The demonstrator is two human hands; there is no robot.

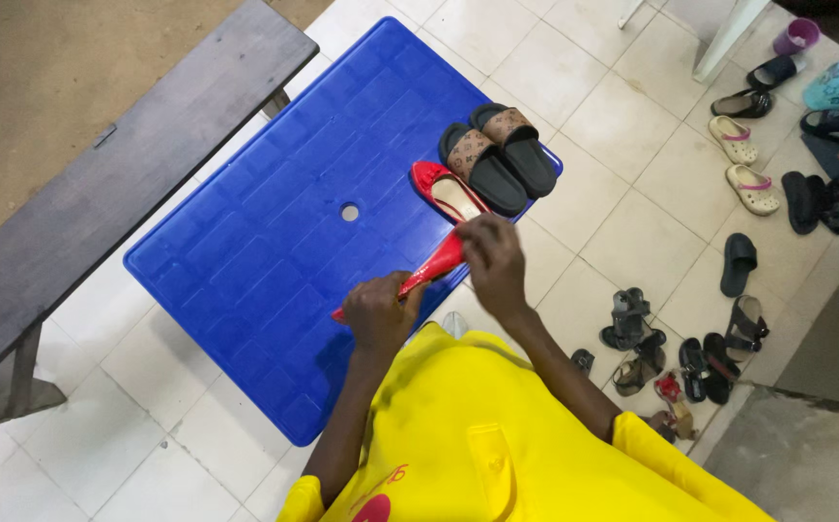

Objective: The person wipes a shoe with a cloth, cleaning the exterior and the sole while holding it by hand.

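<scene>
So nearest the camera, bottom centre of the frame, you've got the yellow shirt (497, 435) and both forearms coming up out of it. The left hand (381, 314) sits just below the middle of the picture, fingers curled round the lower end of a red flat shoe (436, 266). The right hand (494, 259) is a bit higher and to the right, closed over the upper end of that same shoe. So neither hand is spread wide, both are clamped on it, one at each end.

The shoe's long axis runs diagonal, from lower left by the left hand up toward the right hand. It's held just above the near right edge of the blue plastic table (274, 232), sole side facing up as far as I can tell. The left hand is the nearer one to the body, the right is the one closer to what's further up.

Just past the right hand, touching distance, lies the matching red shoe (444, 190) flat on the table, opening up, long axis roughly parallel to the held one. Right beside it, toward the upper right corner of the table, a pair of black and brown slides (497, 155).

Further out: a dark wooden bench (101, 184) along the left, and loads of sandals (743, 174) scattered on the tiled floor (622, 106) at right
</scene>
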